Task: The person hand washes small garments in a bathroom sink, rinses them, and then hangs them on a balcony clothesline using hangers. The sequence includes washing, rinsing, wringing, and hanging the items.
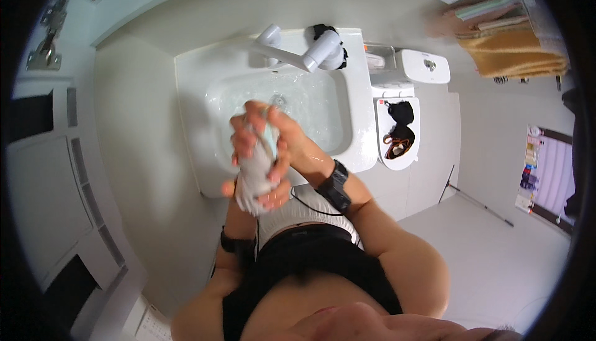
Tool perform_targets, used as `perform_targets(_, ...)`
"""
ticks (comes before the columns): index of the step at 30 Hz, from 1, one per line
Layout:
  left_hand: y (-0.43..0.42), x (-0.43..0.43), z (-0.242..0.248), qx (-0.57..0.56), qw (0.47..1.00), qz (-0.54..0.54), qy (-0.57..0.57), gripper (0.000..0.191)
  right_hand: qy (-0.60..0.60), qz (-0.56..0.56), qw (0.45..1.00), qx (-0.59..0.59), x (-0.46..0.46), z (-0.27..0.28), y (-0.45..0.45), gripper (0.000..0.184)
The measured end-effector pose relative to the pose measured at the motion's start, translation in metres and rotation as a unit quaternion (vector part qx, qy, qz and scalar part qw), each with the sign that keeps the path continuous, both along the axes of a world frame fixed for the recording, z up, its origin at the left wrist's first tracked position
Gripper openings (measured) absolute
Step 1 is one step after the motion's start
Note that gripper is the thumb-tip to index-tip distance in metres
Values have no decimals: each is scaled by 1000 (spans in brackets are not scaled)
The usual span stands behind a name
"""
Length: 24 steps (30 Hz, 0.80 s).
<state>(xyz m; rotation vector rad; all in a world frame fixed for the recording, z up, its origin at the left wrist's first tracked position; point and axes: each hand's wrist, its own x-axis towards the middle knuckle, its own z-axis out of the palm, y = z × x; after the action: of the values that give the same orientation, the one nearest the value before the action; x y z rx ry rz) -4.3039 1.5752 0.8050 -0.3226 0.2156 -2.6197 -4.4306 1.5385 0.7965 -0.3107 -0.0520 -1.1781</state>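
Both hands grip a bunched, wet-looking whitish cloth (256, 178) with a pale green part near its top. My right hand (286, 129) wraps the upper end, its fingers curled over the left side. Lower down, my left hand (274, 196) holds the cloth from beneath, with fingertips showing on the right; its palm is hidden. The hands and cloth are slightly blurred. They are above the front part of a white washbasin (347, 108) that has clear water in it. Behind the water stands a white tap (321, 54), its spout pointing left.
Black fabric (344, 59) lies around the tap's base. On the closed toilet lid (412, 157), right of the basin, rests a black bra-like garment (401, 114). A yellow towel (507, 54) hangs at the upper right. A long thin pole (484, 207) leans at the right wall.
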Motion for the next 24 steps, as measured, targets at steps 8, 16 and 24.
perform_targets(8, 22, 6, 3, -182, 860, -76, -471, 39, 486, 85, 869, 31, -23, 36, 10, 43)
perform_targets(16, 33, -39, -146, -158, 672, 87, -718, 25, 730, -9, 677, 86, -10, -84, 0, 35)
perform_targets(24, 31, -44, -275, -368, 578, 212, -697, 57, 846, -85, 504, 152, 0, -158, -5, 35)
